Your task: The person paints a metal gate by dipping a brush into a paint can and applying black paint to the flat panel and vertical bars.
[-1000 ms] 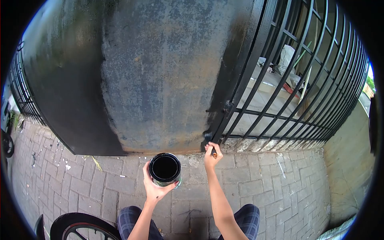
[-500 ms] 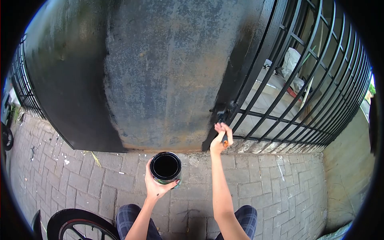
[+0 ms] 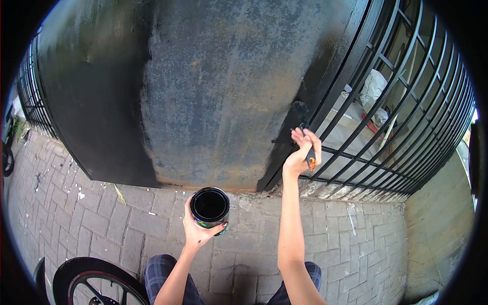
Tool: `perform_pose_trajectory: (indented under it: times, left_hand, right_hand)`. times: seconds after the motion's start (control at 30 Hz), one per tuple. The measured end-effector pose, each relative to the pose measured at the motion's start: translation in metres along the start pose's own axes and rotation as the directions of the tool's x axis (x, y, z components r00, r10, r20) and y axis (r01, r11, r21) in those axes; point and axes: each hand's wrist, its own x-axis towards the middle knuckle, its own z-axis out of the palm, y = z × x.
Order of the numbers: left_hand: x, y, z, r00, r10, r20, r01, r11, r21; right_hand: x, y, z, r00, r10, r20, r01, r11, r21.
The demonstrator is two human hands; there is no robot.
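The paintbrush (image 3: 304, 136), gripped in the right hand (image 3: 301, 152), has climbed the black right edge of the rusty gate panel (image 3: 223, 86), so the stroke is running upward from the bottom corner it touched a second ago. The left hand (image 3: 199, 231) still cups the open paint can (image 3: 209, 207), below and left of the brush, over the brick paving (image 3: 101, 223).

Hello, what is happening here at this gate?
A person crouches on the brick paving in front of a metal gate panel. The left hand holds an open can of black paint. The right hand grips a paintbrush with an orange handle, its bristles against the panel's right edge, next to the black bars. Both side edges of the panel are black; the middle is worn and rusty.
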Motion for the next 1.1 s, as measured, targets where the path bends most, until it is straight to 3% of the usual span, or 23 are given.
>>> perform_pose_trajectory:
  times: [0.17,0.23,0.3,0.37,0.43,0.57,0.7,0.83,0.9,1.07,1.1]
  left_hand:
    - [0.002,0.002,0.000,1.000,0.009,-0.018,-0.009,0.999,0.037]
    - [-0.003,0.000,0.002,1.000,-0.003,-0.003,0.003,1.000,0.028]
    - [0.001,-0.005,0.002,1.000,0.009,0.001,-0.009,1.000,-0.008]
    - [0.001,-0.009,0.000,1.000,-0.012,-0.010,0.012,1.000,0.027]
    - [0.002,-0.010,0.002,0.999,-0.035,-0.017,0.035,0.999,0.032]
    - [0.004,-0.010,0.000,1.000,-0.022,-0.014,0.022,0.999,0.036]
    - [0.004,-0.008,-0.001,1.000,-0.001,-0.013,0.002,1.000,0.022]
    - [0.003,-0.010,-0.003,0.999,-0.040,-0.021,0.040,0.999,0.010]
    - [0.006,-0.011,-0.003,1.000,-0.023,-0.015,0.022,1.000,-0.002]
    - [0.004,-0.014,-0.003,0.999,-0.037,-0.021,0.037,0.999,0.009]
    - [0.005,-0.012,-0.003,0.999,-0.031,-0.021,0.032,0.999,0.004]
  right_hand:
    - [-0.112,0.072,-0.085,0.977,0.214,0.021,-0.197,0.929,-0.313]
    - [-0.147,0.083,-0.120,0.890,0.454,-0.040,-0.434,0.819,-0.376]
    - [-0.143,0.067,-0.116,0.854,0.518,-0.055,-0.494,0.771,-0.402]
    - [-0.106,0.067,-0.088,0.918,0.397,-0.022,-0.389,0.887,-0.250]
    - [-0.046,0.025,-0.035,0.966,0.259,0.016,-0.251,0.949,-0.188]
    - [0.015,-0.025,0.015,0.996,-0.069,-0.053,0.071,0.997,0.021]
    - [-0.054,0.046,-0.038,0.999,0.025,0.039,-0.017,0.980,-0.198]
    - [-0.160,0.095,-0.128,0.938,0.345,-0.046,-0.339,0.878,-0.338]
    - [-0.167,0.083,-0.131,0.898,0.433,-0.080,-0.432,0.828,-0.357]
    - [-0.049,0.026,-0.033,0.958,0.262,-0.116,-0.278,0.946,-0.165]
    - [-0.024,0.015,-0.019,0.979,0.170,-0.115,-0.185,0.973,-0.135]
